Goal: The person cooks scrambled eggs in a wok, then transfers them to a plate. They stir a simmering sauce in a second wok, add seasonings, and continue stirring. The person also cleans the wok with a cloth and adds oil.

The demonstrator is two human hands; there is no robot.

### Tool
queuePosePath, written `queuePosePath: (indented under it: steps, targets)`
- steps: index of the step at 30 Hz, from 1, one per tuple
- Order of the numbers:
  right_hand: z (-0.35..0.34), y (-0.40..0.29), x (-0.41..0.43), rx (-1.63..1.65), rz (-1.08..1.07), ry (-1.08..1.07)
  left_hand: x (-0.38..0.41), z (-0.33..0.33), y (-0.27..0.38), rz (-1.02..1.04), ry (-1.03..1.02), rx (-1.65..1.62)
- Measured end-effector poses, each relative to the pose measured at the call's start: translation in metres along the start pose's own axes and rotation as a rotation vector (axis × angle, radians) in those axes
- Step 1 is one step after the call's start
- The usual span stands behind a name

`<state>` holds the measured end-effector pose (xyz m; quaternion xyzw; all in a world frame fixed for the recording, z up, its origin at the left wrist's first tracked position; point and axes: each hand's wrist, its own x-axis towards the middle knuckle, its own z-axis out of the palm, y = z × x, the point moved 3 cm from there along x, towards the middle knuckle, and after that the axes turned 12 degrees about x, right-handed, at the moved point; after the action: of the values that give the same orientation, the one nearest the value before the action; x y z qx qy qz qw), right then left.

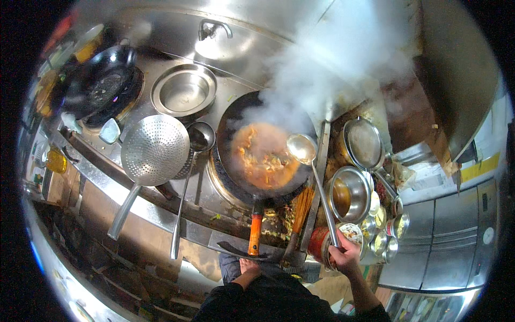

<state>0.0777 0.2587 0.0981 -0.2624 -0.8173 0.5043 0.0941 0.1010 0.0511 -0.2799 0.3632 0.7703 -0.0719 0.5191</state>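
A steaming wok [261, 96] with reddish-orange broth and pieces of food [265, 157] in it sits on the burner in front of me. My right hand [345, 252] grips the handle of a steel ladle [301, 149], whose bowl is over the wok's right side. Below the wok's wooden handle [254, 235] is my left hand [248, 266], low against the counter's front edge; its fingers are partly hidden, and no object shows in it. A perforated steel skimmer [155, 149] and a second ladle [200, 137] lie to the left of the wok.
Behind the skimmer stands a steel basin [185, 90]; a dark wok [100, 84] is at far left. A bamboo brush [302, 209] leans right of the wok handle. Further right are a strainer [363, 143], a steel bowl [350, 193] and a red can [318, 243]. A faucet [215, 28] juts from the backsplash.
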Motion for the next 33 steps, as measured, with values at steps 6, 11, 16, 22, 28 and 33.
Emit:
queuePosePath:
  steps: [6, 11, 16, 22, 28, 33]
  targets:
    - [0.003, -0.019, -0.007, 0.003, 0.117, 0.023, 0.002, -0.002, -0.011, -0.026, 0.267, -0.204]
    - [0.005, -0.013, -0.008, 0.271, 0.159, 0.026, 0.007, 0.023, -0.045, -0.166, 0.407, -0.025]
    - [0.016, -0.006, -0.003, 0.382, 0.208, -0.043, -0.081, 0.005, -0.103, -0.374, 0.191, 0.131]
    - [0.007, -0.002, 0.009, 0.749, 0.343, -0.148, -0.188, 0.084, -0.154, -0.701, 0.17, -0.001]
    - [0.0, 0.019, 0.022, 0.776, 0.186, -0.142, -0.279, 0.122, -0.129, -0.859, 0.406, -0.374]
    - [0.003, 0.02, 0.038, 0.716, 0.064, -0.159, -0.283, 0.147, -0.102, -0.783, 0.448, -0.792]
